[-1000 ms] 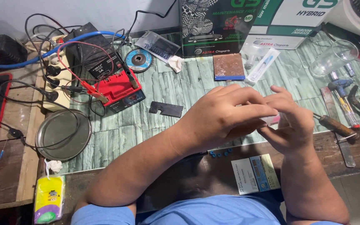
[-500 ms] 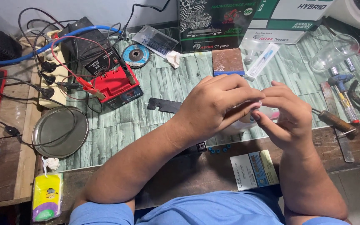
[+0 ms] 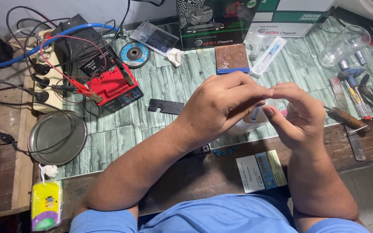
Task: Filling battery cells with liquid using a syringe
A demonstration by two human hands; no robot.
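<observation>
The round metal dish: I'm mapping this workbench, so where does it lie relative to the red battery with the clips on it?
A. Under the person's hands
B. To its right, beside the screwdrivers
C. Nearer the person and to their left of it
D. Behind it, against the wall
C: the round metal dish lies on the bench's near left part, below and left of the red battery in the head view.

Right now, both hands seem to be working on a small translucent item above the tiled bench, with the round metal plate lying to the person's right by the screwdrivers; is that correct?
Not quite: the head view shows the round metal plate on the person's left, near the red battery charger. The rest holds: the left hand and right hand meet on the small translucent item above the tiled bench, and the screwdrivers lie to the right.
</observation>
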